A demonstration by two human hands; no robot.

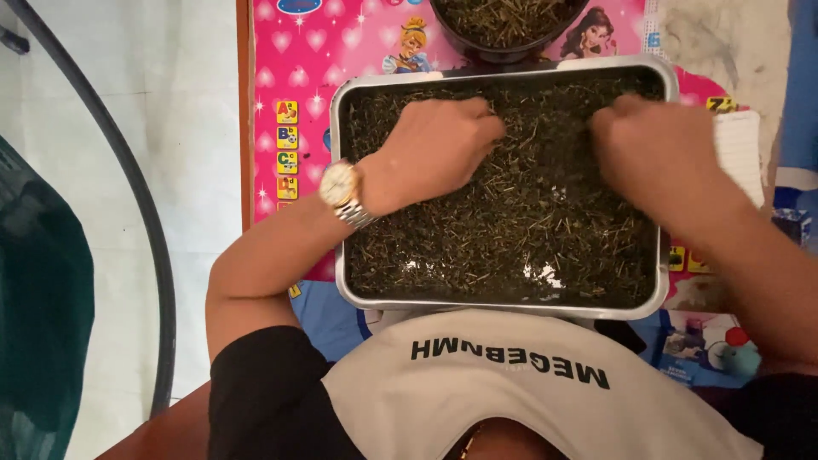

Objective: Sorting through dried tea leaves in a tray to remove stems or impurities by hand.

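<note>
Both hands rest knuckles-up in a bed of dark dried leaves and stems point(511, 221), fingers curled down into it: the left hand point(439, 145) is loosely bunched over a pinch of the material near the far left of the tray, and the right hand point(652, 149) is curled the same way at the far right, though whether either has anything firmly pinched cannot be told, since the fingertips are buried. A gold wristwatch point(339, 185) sits on the left wrist. The leaves fill the rectangular metal tray point(336, 204) almost edge to edge, with small bare glints of metal near the front, so most of the heap looks unsorted as yet. Beyond the tray's far rim stands a dark round bowl point(503, 53) holding similar leaves, on a pink picture mat point(290, 68).
</note>
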